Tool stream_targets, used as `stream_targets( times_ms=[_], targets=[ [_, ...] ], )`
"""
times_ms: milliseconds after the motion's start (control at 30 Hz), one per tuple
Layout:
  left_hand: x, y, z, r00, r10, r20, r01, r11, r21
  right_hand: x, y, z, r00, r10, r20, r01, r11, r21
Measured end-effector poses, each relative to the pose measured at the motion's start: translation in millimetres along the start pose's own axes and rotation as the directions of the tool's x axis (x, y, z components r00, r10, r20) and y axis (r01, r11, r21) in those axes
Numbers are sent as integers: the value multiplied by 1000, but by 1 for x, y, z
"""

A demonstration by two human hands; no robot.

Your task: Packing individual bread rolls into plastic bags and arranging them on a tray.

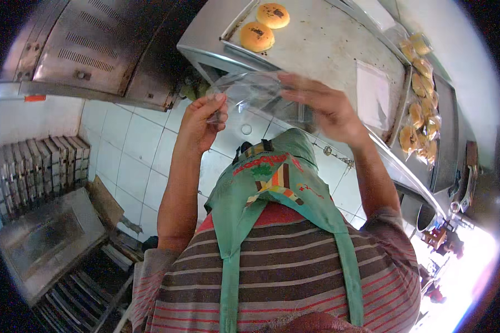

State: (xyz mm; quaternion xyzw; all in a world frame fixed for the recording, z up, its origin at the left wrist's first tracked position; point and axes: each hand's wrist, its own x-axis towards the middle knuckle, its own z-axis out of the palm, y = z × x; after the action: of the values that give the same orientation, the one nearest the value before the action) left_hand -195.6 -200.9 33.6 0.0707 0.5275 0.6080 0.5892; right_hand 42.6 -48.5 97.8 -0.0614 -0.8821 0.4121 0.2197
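Note:
My left hand (206,118) pinches one edge of a clear plastic bag (250,89) in front of my apron. At the bag's other side is my right hand (325,106), blurred, with its fingers extended over the film; whether it grips the bag I cannot tell. Beyond the hands, two round buns (257,36) with dark topping lie side by side at the left end of a metal baking tray (316,45). A flat white sheet or stack of clear bags (373,95) rests on the tray's right part.
Bagged buns (421,100) are heaped along the right, beside a dark tray (446,133). The metal table's edge (216,58) runs just past my hands. A large metal oven or cabinet (91,50) stands at upper left. Stacked baking tins (41,166) and a rack (79,295) are at left.

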Motion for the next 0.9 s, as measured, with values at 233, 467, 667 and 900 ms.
stream_targets(
  times_ms=[233, 467, 667, 900],
  targets=[
    [-5, 7, -3, 999, -36, 30, 37, 999, -33, 10, 3, 10, 949, -247, 199, 314, 649, -693],
    [-7, 10, 10, 996, -49, 80, 46, 998, 31, 20, -17, 15, 951, 29, 309, 143, 843, -518],
    [0, 11, 28, 998, 25, -51, -22, 997, 72, 14, 4, 7, 961, -106, 255, 105, 994, 19],
    [21, 0, 40, 972, 211, -105, -235, 902, -361, 35, 41, -13, 980, -81, 184, 34, 969, 245]
  ],
)
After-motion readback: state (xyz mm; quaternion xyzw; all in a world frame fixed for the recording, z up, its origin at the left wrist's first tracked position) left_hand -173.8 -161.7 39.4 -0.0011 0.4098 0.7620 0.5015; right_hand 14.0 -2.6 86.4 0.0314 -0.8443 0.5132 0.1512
